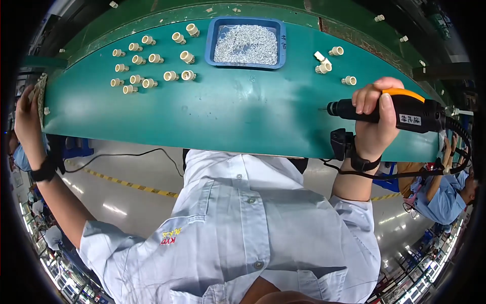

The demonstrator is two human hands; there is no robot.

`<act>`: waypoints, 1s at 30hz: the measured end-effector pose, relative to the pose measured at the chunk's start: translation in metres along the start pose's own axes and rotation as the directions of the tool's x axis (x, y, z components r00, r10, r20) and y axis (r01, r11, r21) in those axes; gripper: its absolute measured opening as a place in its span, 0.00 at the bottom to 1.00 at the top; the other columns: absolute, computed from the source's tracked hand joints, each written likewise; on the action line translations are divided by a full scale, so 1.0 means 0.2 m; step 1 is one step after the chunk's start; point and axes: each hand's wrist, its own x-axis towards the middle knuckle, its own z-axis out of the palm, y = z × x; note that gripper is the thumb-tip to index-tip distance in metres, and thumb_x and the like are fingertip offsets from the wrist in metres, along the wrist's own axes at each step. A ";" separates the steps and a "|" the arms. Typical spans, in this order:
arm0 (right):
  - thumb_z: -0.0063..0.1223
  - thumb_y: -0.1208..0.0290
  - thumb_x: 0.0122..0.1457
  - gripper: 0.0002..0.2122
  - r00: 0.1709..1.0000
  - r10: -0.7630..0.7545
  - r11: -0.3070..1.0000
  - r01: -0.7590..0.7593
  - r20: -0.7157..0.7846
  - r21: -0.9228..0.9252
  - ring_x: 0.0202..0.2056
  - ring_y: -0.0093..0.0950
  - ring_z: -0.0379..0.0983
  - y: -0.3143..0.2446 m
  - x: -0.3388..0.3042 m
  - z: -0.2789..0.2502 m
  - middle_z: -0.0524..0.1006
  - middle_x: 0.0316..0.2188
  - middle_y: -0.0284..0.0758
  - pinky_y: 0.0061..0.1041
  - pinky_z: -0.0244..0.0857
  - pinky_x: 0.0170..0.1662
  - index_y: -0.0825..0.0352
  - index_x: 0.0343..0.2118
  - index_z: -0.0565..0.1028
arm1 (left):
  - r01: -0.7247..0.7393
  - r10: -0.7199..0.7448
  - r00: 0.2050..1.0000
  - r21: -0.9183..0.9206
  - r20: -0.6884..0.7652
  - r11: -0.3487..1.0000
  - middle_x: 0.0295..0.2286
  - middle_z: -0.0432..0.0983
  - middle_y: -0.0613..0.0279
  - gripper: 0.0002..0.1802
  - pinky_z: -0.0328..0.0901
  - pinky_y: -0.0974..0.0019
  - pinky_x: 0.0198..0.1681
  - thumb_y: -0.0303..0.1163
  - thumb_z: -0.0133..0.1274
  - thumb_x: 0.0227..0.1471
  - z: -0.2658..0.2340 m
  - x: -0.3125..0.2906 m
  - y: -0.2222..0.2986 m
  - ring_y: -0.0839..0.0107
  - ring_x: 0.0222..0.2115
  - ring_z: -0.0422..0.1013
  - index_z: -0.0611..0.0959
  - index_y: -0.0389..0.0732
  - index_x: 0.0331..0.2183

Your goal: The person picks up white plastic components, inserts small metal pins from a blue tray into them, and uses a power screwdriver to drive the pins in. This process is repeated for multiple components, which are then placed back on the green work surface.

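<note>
My right hand [377, 114] is wrapped round a black electric screwdriver [410, 112] with an orange lever. Its thin bit points left over the green tabletop [217, 111]. At the far left, my left hand [28, 114] reaches past the table's end beside a pale, rough-textured sack or box [40, 99]. Its fingers look stretched out, and whether they touch that thing I cannot tell. Several small cream-coloured round sockets [156, 59] lie on their sides at the back left. A few more, such as one socket [324, 67], lie ahead of the screwdriver, beside a small white piece [318, 55].
A blue tray [208, 48] of small silvery metal pieces stands at the table's back middle. The screwdriver's black cable [463, 137] loops down at the right. A raised green ledge [152, 15] borders the back. A co-worker in blue [440, 197] is at the right.
</note>
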 end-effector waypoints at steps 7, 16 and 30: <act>0.47 0.66 0.60 0.11 1.000 -0.021 1.000 0.021 0.011 -0.019 0.20 0.22 0.60 0.01 0.02 0.08 0.63 0.17 0.29 0.24 0.57 0.27 0.69 0.39 0.67 | -0.196 0.509 0.839 -0.766 0.193 0.612 0.30 0.75 0.54 0.13 0.69 0.63 0.31 0.17 0.59 0.42 0.21 -0.37 1.40 0.58 0.29 0.73 0.80 0.37 0.34; 0.49 0.65 0.59 0.12 1.000 0.030 0.998 -0.030 -0.006 -0.047 0.19 0.21 0.60 -0.05 0.00 0.16 0.64 0.17 0.28 0.24 0.58 0.27 0.68 0.38 0.67 | -0.093 0.687 0.676 -0.894 0.266 0.438 0.30 0.72 0.51 0.09 0.68 0.55 0.35 0.19 0.51 0.45 0.58 -0.41 1.87 0.49 0.32 0.72 0.78 0.34 0.33; 0.50 0.65 0.58 0.12 1.000 0.012 0.999 -0.012 0.008 -0.030 0.18 0.21 0.61 0.01 0.02 0.17 0.64 0.16 0.29 0.24 0.59 0.26 0.68 0.38 0.67 | -0.056 0.695 0.679 -0.926 0.238 0.373 0.30 0.68 0.50 0.10 0.67 0.53 0.34 0.18 0.50 0.45 0.54 -0.40 1.87 0.49 0.31 0.71 0.75 0.35 0.34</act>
